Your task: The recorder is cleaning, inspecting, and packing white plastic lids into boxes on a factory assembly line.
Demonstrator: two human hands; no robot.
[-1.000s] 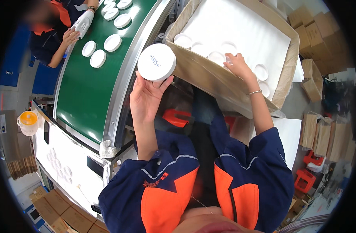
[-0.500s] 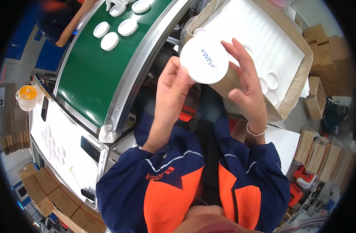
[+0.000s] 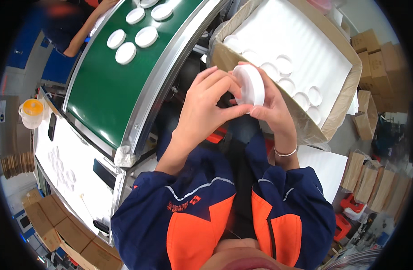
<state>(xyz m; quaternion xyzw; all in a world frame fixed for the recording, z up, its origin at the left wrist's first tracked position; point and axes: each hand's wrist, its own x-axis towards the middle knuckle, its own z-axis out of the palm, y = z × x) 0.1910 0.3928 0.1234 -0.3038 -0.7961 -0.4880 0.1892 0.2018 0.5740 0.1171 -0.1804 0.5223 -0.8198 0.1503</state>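
Observation:
A round white plastic lid point(image 3: 252, 85) stands tilted nearly on edge between my hands, its hollow side facing left. My left hand point(image 3: 210, 100) is closed on its near left part, thumb at the bottom rim and fingers reaching into the hollow side. Behind and to the right, my right hand point(image 3: 274, 104) wraps the rim, thumb below. Just beyond my hands, several similar white lids point(image 3: 285, 65) lie on a white sheet in a lined carton point(image 3: 334, 118). More white lids point(image 3: 146, 37) rest on the green conveyor belt point(image 3: 103, 96) to the left.
The conveyor's metal rail point(image 3: 148, 87) runs beside my left arm. On a white table point(image 3: 87, 198) at left are a dark phone-like slab point(image 3: 104, 173) and several small white ovals. A jug with an orange lid point(image 3: 32, 108) stands beyond. Another person's arm point(image 3: 82, 33) reaches to the belt's far side.
The lid has turned from showing its printed flat face to standing nearly edge-on. My right hand has moved in from open and apart to grip it; my left hand has shifted its hold.

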